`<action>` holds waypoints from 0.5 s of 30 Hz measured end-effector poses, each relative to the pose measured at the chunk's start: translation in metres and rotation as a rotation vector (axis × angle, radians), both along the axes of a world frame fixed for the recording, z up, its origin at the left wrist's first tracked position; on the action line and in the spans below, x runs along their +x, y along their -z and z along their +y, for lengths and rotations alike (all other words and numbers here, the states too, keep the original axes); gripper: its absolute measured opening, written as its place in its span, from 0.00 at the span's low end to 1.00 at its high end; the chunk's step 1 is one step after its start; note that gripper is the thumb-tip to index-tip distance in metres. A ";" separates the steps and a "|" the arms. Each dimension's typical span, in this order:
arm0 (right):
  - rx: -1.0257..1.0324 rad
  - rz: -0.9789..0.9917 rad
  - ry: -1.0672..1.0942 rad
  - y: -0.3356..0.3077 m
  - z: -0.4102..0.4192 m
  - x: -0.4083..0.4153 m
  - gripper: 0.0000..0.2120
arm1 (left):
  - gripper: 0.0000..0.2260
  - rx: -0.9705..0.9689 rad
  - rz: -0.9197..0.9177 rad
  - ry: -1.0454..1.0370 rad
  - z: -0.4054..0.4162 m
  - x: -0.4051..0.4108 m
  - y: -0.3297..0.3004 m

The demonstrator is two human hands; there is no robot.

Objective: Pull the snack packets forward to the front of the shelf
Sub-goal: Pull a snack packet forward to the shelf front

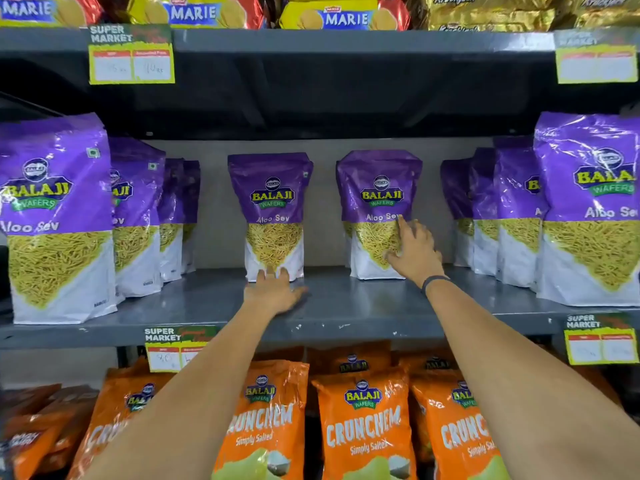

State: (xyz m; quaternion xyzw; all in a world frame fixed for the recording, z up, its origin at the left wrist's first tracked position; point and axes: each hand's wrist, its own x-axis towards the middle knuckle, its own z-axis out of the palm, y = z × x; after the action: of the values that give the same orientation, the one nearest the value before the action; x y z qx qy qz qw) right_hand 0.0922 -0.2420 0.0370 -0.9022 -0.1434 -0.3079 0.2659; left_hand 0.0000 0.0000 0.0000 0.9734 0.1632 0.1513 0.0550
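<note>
Purple packets (272, 216) on the middle shelf (346, 306) read "BALAJI WAFERS Aloo Sev". Orange packets (363, 424) below read "BALAJI WAFERS CRUNCHEM Simply Salted". Yellow packs (343, 17) above read "MARIE"; gold packs (485, 12) read "Krackjack". Shelf-edge price tags (131, 55) carry "SUPER MARKET"; their handwritten prices are illegible.

Grey metal shelf (346, 306) under a dark upper shelf (346, 41), a pale back panel (322, 202) behind, yellow price tags (131, 62) clipped to the edges.

Bare grey shelf (346, 303) before two rear purple packets (272, 216), gap between them, side rows (585, 209) flanking, depth behind unclear
</note>
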 end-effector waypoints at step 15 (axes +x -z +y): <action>-0.031 0.023 0.092 -0.003 0.053 0.057 0.58 | 0.30 0.000 0.151 0.051 0.006 0.013 0.003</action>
State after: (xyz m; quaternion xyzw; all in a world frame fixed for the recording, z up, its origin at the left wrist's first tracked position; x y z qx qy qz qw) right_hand 0.1495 -0.1891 0.0401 -0.9152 -0.1033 -0.3074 0.2391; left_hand 0.0129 0.0056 -0.0033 0.9859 0.1418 0.0760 0.0463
